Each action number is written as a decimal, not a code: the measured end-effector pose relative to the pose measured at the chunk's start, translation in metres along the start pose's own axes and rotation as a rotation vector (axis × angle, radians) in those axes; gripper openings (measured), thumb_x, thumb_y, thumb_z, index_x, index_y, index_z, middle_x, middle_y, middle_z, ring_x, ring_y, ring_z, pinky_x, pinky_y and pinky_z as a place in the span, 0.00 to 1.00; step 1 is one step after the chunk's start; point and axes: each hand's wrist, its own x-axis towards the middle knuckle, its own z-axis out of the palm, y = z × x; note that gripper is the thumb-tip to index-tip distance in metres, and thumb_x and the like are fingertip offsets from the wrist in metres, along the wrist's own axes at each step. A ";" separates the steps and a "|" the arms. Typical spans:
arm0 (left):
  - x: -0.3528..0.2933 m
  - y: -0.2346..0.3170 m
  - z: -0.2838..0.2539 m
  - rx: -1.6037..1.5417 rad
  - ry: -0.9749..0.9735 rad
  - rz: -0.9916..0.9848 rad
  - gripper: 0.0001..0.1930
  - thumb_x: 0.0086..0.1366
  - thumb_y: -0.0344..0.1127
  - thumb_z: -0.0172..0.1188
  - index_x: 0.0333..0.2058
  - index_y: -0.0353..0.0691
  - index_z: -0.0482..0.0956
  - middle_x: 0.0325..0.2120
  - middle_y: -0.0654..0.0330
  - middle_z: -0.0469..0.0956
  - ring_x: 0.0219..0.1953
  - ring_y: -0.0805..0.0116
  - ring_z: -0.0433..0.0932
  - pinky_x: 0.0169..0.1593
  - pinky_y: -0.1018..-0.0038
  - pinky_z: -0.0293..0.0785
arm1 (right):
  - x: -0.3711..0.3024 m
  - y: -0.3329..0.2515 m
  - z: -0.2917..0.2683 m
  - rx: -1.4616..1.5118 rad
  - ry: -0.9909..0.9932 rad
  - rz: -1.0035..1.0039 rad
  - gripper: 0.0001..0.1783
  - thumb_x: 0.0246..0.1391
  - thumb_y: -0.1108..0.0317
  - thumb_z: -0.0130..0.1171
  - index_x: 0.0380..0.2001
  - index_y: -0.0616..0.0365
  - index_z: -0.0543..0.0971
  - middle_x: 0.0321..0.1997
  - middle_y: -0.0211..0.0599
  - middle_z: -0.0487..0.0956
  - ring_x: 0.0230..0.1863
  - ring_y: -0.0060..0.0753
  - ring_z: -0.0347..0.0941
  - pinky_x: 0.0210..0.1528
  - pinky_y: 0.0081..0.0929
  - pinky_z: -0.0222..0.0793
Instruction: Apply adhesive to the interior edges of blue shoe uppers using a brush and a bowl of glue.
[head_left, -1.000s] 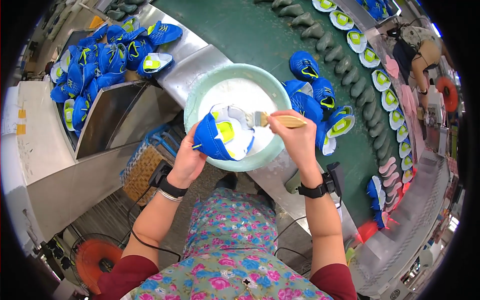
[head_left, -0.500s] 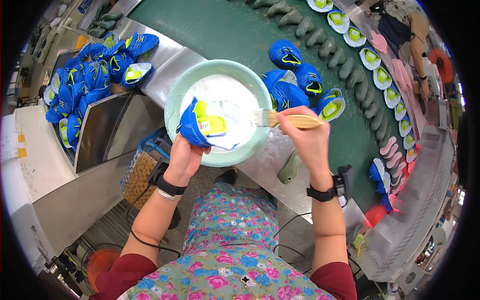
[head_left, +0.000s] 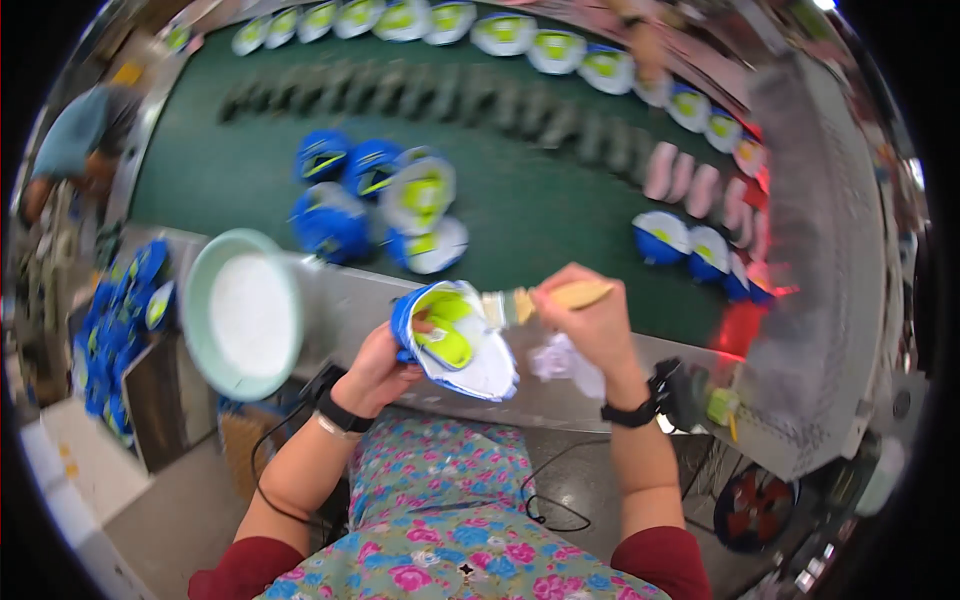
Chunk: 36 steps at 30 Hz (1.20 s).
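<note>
My left hand (head_left: 378,372) is closed round a blue shoe upper (head_left: 462,352), its white underside and lime-green inside turned up toward me. In my right hand (head_left: 595,318) is a flat brush (head_left: 520,305) with a pale wooden handle. The bristles touch or nearly touch the white rim of the upper; blur hides which. To the left stands a mint-green basin (head_left: 193,305) holding white liquid. On the green belt beyond my hands sits a cluster of blue shoe uppers (head_left: 333,222), some with white undersides showing.
Dark shoe lasts (head_left: 450,95) run in a row along the green conveyor belt (head_left: 540,215). Beyond them is a line of white-edged uppers (head_left: 503,35). Pink insoles (head_left: 683,175) lie near a grey machine (head_left: 820,250) with red light. A heap of uppers (head_left: 118,330) fills a bin at left.
My view has turned right. The upper and brush have moved from over the basin to beside it, above the metal edge. The brush now meets the upper's rim.
</note>
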 end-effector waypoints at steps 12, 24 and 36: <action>0.315 -0.126 0.131 0.147 0.019 0.596 0.24 0.66 0.22 0.45 0.60 0.42 0.57 0.46 0.54 0.71 0.42 0.63 0.78 0.41 0.70 0.80 | -0.052 0.112 -0.170 -0.066 0.634 0.121 0.12 0.62 0.67 0.52 0.28 0.65 0.77 0.28 0.32 0.77 0.29 0.17 0.71 0.33 0.16 0.67; 0.154 0.113 -0.041 1.598 1.136 1.114 0.32 0.51 0.32 0.68 0.56 0.34 0.68 0.49 0.47 0.73 0.51 0.54 0.72 0.55 0.66 0.66 | 0.055 0.089 -0.082 0.306 0.075 0.204 0.12 0.63 0.63 0.52 0.36 0.61 0.77 0.32 0.33 0.80 0.31 0.18 0.74 0.29 0.20 0.69; 0.108 0.110 0.032 1.268 0.871 0.961 0.16 0.61 0.29 0.54 0.49 0.38 0.77 0.21 0.44 0.75 0.20 0.62 0.73 0.29 0.68 0.69 | 0.131 0.033 0.041 -0.311 0.013 -0.474 0.13 0.45 0.77 0.60 0.37 0.57 0.80 0.40 0.37 0.78 0.46 0.40 0.72 0.44 0.33 0.71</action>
